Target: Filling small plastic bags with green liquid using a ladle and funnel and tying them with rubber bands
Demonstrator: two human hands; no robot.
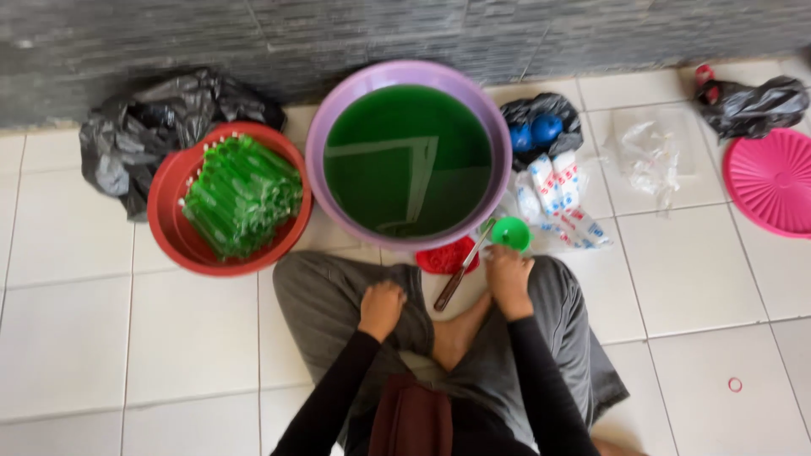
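I sit cross-legged on a white tiled floor. My left hand (382, 308) rests as a closed fist on my left knee and holds nothing. My right hand (509, 277) lies on my right knee, its fingertips close under a small green funnel (512, 234); whether they touch it is unclear. A long metal tool with a dark handle (459, 272) lies slanted between my hands, over a small red lid (448, 257). Right in front stands a purple basin (329, 118) full of green liquid. To its left, a red basin (173, 228) holds several green-filled plastic tubes (241, 196).
Crumpled black bags lie at the back left (135, 127) and back right (752, 105). Another black bag holding blue balls (541, 128), white packets (557, 198) and clear plastic bags (646, 152) lie right of the purple basin. A pink round lid (773, 181) sits at the right edge. A grey wall runs behind.
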